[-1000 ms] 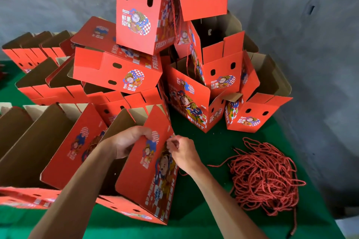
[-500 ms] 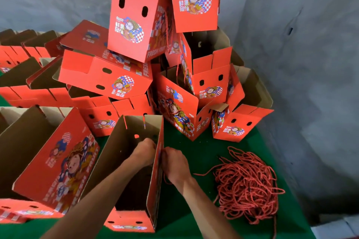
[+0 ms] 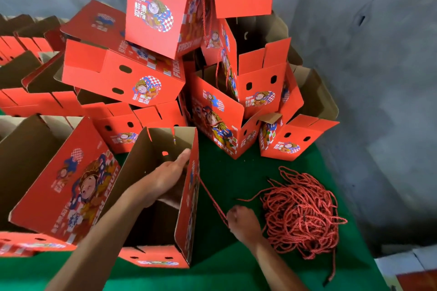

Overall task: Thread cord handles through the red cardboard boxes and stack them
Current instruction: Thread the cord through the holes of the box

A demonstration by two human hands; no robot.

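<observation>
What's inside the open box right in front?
Inside the open box the left hand lies against the right wall, fingers straight. Brown cardboard walls and a small hole show. The arm and shadow hide the bottom.

Soft, even daylight gives weak shadows and no glare, while wide-angle distortion bends the edges and motion blur smears the right hand point(image 3: 243, 222) and the frame corners.
</observation>
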